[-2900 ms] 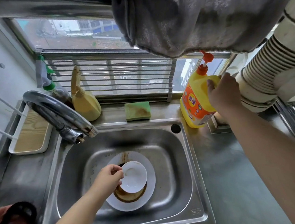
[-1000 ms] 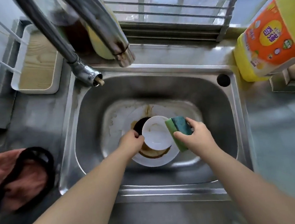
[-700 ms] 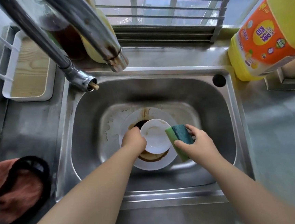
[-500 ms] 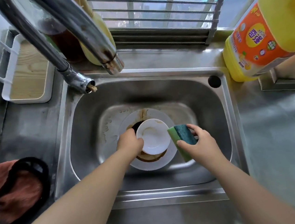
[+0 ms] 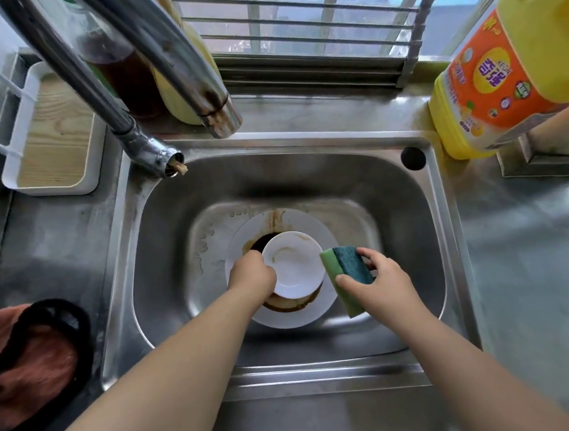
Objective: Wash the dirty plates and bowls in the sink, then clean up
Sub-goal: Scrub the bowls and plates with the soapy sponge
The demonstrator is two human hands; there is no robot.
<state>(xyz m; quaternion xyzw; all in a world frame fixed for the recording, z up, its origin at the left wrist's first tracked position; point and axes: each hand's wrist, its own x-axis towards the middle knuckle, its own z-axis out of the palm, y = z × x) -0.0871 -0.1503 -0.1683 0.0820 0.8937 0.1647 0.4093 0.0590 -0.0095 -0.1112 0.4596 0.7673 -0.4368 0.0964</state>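
A small white bowl (image 5: 294,266) sits on a larger white plate (image 5: 315,226) smeared with brown sauce, both in the steel sink (image 5: 396,212). My left hand (image 5: 252,280) grips the bowl's left rim. My right hand (image 5: 380,286) holds a green and dark teal sponge (image 5: 345,272) just right of the bowl, its edge close to the rim. Brown residue rings the sink floor around the plate.
The faucet spout (image 5: 197,95) hangs over the sink's back edge. A yellow and orange detergent bottle (image 5: 504,69) stands at the back right. A white tray with a wooden base (image 5: 53,146) is at the left, and a reddish cloth with a black band (image 5: 31,361) lies on the counter.
My right hand left the detergent bottle and now holds the sponge beside the bowl. Over the last second both hands stayed almost still, and the view moved closer to the sink.
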